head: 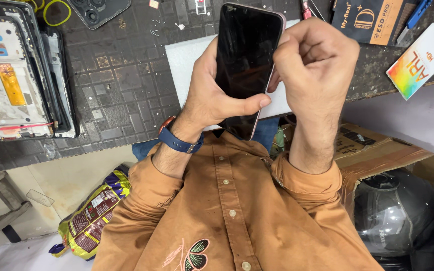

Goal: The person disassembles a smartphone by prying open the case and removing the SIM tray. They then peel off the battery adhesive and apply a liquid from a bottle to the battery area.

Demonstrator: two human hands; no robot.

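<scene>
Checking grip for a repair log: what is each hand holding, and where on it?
The left hand grips the dark smartphone around its lower half, thumb across the screen. The right hand, fisted, presses against the phone's right edge; anything pinched there is hidden.

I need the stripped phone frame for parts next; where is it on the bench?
The stripped phone frame lies at the far left of the dark mat, well left of the left hand holding the smartphone.

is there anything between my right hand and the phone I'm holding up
Nothing visible. The left hand grips the phone from its left edge, thumb across the lower screen. The right hand, closed in a fist, is already against the phone's right edge, with no tool or other object showing between them.
</scene>
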